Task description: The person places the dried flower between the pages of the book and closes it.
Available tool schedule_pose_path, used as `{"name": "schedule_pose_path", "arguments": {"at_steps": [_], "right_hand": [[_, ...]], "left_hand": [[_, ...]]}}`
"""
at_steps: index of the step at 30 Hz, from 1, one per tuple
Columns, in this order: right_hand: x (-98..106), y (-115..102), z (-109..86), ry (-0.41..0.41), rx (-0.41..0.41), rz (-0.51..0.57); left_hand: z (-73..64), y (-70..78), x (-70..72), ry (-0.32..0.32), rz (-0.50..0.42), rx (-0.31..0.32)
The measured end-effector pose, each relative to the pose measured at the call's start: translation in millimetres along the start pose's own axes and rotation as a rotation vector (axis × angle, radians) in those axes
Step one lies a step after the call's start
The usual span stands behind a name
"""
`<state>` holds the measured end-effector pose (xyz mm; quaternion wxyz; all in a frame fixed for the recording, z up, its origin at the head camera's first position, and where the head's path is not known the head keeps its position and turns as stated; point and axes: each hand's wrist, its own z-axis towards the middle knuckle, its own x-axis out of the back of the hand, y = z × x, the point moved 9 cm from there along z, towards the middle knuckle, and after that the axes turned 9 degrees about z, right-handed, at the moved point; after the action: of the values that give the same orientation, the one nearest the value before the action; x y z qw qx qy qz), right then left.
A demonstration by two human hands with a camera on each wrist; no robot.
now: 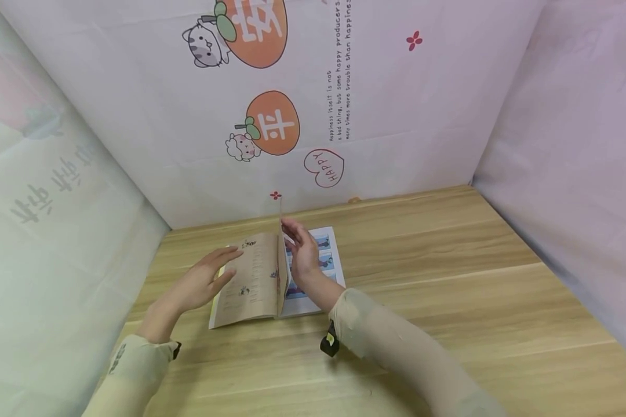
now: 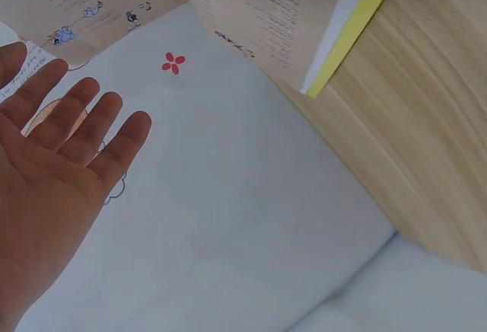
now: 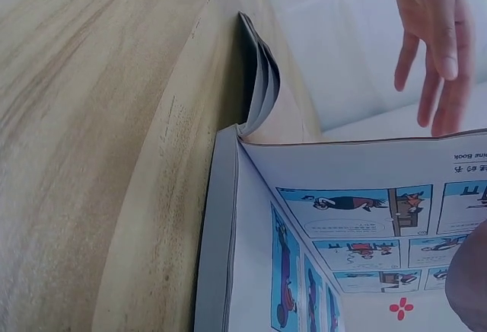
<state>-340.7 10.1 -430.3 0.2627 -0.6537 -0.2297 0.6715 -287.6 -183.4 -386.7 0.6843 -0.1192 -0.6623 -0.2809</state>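
Observation:
A book (image 1: 263,289) lies spread on the wooden table, its left side showing tan pages with text and small insect drawings. One page (image 3: 358,161) stands nearly upright from the spine, with blue comic panels on its right face. My right hand (image 1: 304,258) is at that face, fingers extended upward along the raised page; in the right wrist view only a blurred bit of it shows at the edge. Over the left pages hovers my left hand (image 1: 203,281), fingers spread and holding nothing. The left wrist view shows this hand (image 2: 57,164) with its palm visible, apart from the book.
The wooden table (image 1: 422,260) extends to the right and in front of the book. White printed cloth (image 1: 375,104) rises behind the table, with more cloth at the left (image 1: 57,231) and right (image 1: 579,174). A dark wrist strap (image 1: 330,340) hangs at the right cuff.

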Motion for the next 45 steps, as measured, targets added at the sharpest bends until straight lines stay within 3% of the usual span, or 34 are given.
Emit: {"name": "schedule_pose_path", "arguments": {"at_steps": [9,19,34,45], "right_hand": [[-4.2,1.6,-2.0,-0.013,0.004,-0.01],[-7.9,4.5,-1.0,-0.012,0.021,0.01],[-15.1,11.5,-3.3,-0.03,0.023,-0.028],[-22.0,16.8,-6.6,-0.069,0.003,-0.037]], "left_hand": [[5.7,9.9,6.3,0.016,0.015,-0.016],[14.3,27.9,18.2,0.06,0.008,-0.083],[25.7,43.6,21.6,0.108,0.005,-0.146],[26.9,42.2,20.7,0.059,-0.029,-0.101]]}}
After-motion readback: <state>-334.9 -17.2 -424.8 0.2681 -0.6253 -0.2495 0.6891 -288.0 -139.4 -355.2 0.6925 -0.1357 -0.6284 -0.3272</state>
